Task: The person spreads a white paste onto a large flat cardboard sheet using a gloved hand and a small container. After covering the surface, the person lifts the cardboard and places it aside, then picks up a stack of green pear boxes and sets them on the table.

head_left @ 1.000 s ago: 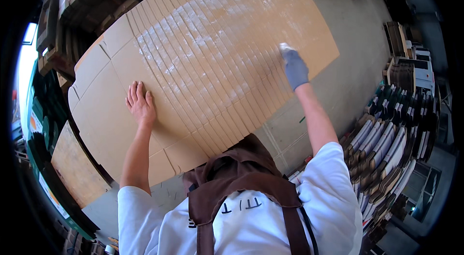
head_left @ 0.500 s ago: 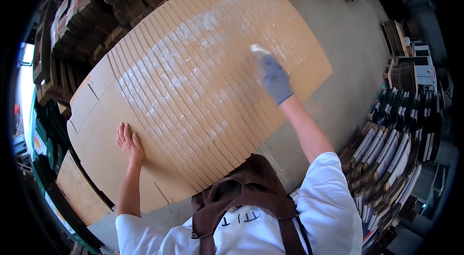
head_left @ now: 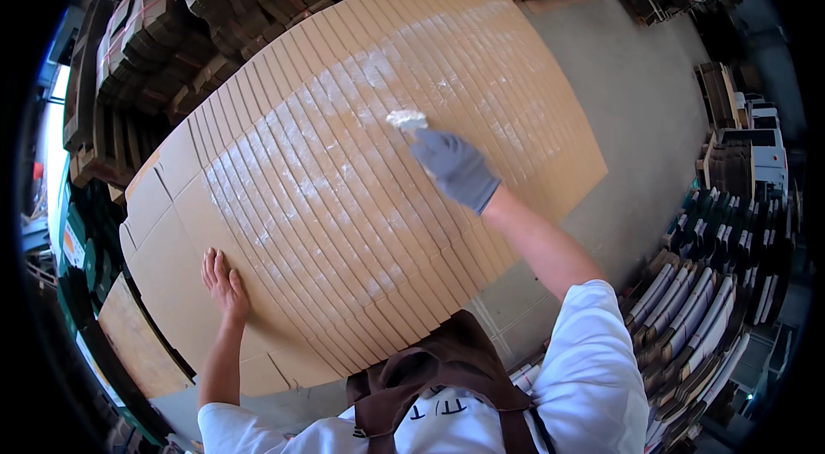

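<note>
Overlapping flat cardboard sheets (head_left: 284, 308) lie fanned out in front of me, their edges forming many close parallel strips. A wet, whitish, glue-like coating is smeared in patches over the strips. My right hand (head_left: 454, 168), in a grey glove, is closed round a brush (head_left: 407, 119) whose white-loaded tip is over the middle of the strips. Most of the brush's handle is hidden in the glove. My bare left hand (head_left: 225, 285) rests flat, fingers stretched, on the uncoated sheet at the left end of the fan.
Bundled cardboard stacks (head_left: 232, 11) stand along the far side, some on a wooden pallet (head_left: 103, 149). To the right, past the grey floor (head_left: 614, 67), are rows of folded board bundles (head_left: 687, 299). A wooden board (head_left: 142, 342) sits at the lower left.
My right hand has swept the brush left and slightly nearer across the strips. My left hand stays flat on the cardboard; the whole view has shifted slightly.
</note>
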The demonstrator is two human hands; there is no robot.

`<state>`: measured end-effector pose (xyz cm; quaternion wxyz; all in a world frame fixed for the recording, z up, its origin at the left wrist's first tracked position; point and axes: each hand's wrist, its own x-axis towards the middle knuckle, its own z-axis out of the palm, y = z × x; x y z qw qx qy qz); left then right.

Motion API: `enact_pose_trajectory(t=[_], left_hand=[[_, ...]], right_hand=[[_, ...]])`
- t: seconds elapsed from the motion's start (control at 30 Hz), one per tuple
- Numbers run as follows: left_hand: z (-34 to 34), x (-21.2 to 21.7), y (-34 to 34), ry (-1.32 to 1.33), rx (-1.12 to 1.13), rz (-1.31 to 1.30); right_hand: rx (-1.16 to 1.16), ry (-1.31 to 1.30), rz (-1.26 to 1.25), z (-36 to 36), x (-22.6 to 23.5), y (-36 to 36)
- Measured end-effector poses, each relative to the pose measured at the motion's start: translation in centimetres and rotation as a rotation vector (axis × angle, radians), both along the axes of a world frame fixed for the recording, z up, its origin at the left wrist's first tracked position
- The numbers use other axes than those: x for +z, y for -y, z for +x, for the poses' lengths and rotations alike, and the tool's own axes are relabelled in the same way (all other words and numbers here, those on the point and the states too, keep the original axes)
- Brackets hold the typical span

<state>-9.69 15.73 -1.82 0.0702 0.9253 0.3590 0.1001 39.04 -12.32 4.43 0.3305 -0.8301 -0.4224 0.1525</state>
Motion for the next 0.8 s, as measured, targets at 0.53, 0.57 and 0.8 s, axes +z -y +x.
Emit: enact_pose_trajectory(t=[0.53,0.57,0.8], left_hand=[[0.8,1.6,0.4,-0.035,0.037,-0.072],[0.3,1.5,0.6,-0.038,0.039,-0.065],[3.1,2.2,0.9,-0.045,0.056,-0.104]], right_hand=[[-0.116,0.542,0.159,8.4,-1.1,-4.1],[-0.032,0.322,0.305,4.7,-0.7,-7.0],[0.056,0.137,0.219,6.8,-1.5,-10.4]])
